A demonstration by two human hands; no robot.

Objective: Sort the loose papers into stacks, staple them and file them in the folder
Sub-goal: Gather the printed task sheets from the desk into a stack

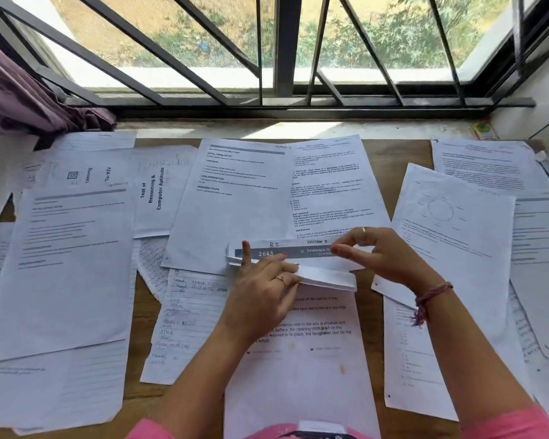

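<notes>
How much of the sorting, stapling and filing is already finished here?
Little looks done: papers lie spread and overlapping across the table, though a few overlap like starting piles. In hand: the left hand and right hand hold a sheet marked "Section 3", bent over at its top. Left: stacking, stapling and filing; no stapler or folder clearly shows.

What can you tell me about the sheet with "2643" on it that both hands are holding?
The sheet is white printed paper with a grey header band, handwritten "B3" and "SECTION 3" above it. Its top part is bent up towards the camera, over other papers at the table's middle. The left hand holds its left part, forefinger raised; the right hand pinches its top edge.
</notes>
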